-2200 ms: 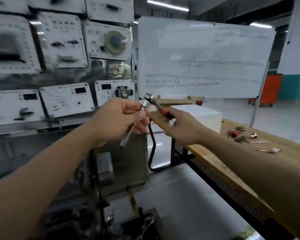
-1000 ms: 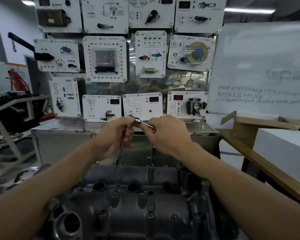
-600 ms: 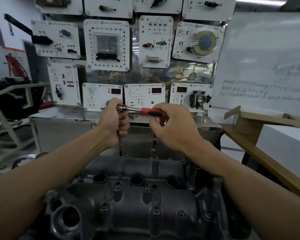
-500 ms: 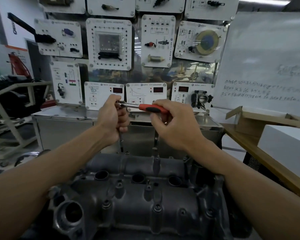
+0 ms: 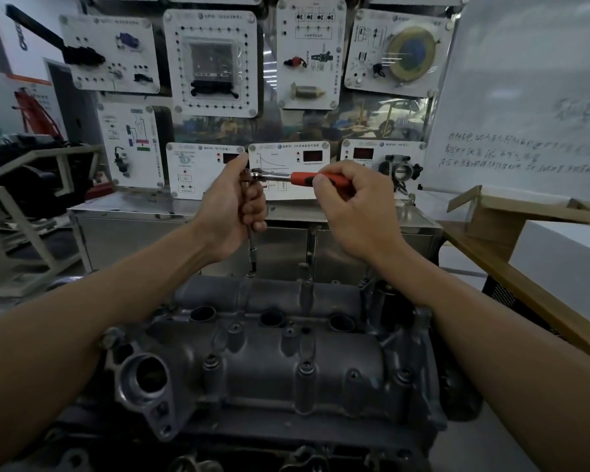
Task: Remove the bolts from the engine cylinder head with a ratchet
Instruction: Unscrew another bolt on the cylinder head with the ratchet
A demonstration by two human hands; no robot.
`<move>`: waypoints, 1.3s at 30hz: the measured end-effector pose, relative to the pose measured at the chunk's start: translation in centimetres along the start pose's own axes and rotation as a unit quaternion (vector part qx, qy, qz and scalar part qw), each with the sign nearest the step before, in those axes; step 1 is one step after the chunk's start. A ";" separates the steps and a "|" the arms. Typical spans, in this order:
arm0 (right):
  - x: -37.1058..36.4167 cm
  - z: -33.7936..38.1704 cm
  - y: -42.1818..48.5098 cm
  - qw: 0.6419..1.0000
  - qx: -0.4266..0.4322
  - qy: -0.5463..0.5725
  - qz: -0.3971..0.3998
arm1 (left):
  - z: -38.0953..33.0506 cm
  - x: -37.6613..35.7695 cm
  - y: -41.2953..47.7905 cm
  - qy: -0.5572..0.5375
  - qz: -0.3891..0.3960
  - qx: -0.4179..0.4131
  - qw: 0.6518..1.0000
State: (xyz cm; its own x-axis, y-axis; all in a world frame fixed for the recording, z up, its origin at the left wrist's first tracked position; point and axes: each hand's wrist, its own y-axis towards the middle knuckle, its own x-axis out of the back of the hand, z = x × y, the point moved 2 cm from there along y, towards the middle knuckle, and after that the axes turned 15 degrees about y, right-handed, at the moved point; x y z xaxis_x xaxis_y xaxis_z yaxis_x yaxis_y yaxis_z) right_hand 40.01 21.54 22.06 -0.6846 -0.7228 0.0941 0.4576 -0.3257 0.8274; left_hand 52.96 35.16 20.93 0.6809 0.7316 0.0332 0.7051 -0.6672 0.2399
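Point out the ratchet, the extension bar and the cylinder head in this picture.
ratchet (image 5: pixel 302 178): head view, on its red grip.
extension bar (image 5: pixel 251 248): head view, on the bare lower shaft.
cylinder head (image 5: pixel 263 366): head view, on its grey top cover.

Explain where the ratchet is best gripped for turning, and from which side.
Grip the ratchet by its red handle, coming from the right, as the right hand does: the handle lies level and points right, which should give leverage. The left hand holds the upright extension bar that runs down toward a bolt on the cylinder head.
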 end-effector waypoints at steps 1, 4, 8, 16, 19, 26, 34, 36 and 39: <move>0.0 0.0 0.0 1.000 0.001 0.000 -0.001 | 0.0 0.0 0.0 0.004 -0.001 0.000 1.000; 0.0 0.0 0.0 1.000 0.004 0.001 0.005 | 0.0 -0.1 -0.1 0.035 -0.005 -0.008 0.999; 0.0 0.4 -0.1 1.000 0.024 0.007 0.008 | 0.0 -0.1 -0.2 0.062 -0.005 -0.016 0.998; -0.1 0.8 -0.3 0.999 0.047 0.024 0.012 | -0.1 0.0 -0.4 0.065 -0.007 -0.026 0.998; -0.1 0.9 -0.3 0.998 0.059 0.029 0.020 | -0.1 0.2 -0.4 0.067 -0.018 -0.035 0.997; 0.0 0.9 -0.4 0.997 0.064 0.031 0.032 | 0.0 0.4 -0.4 0.060 -0.017 -0.038 0.997; 0.2 0.8 -0.3 0.997 0.060 0.036 0.024 | 0.0 0.0 -0.5 0.069 -0.002 -0.025 0.997; 0.2 0.7 -0.4 0.998 0.049 0.034 0.029 | 0.0 0.2 -0.5 0.089 0.008 -0.024 0.996; 0.3 0.6 -0.2 0.999 0.037 0.022 0.026 | 0.1 0.8 -0.5 0.143 0.051 -0.035 0.988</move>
State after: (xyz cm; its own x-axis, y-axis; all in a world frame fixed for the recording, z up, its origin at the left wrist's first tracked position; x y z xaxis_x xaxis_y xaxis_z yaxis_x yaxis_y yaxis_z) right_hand 39.37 21.75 22.21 -0.6343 -0.7646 0.1142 0.4474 -0.2426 0.8608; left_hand 53.20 36.09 20.79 0.6571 0.6767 0.3320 0.6133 -0.7361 0.2865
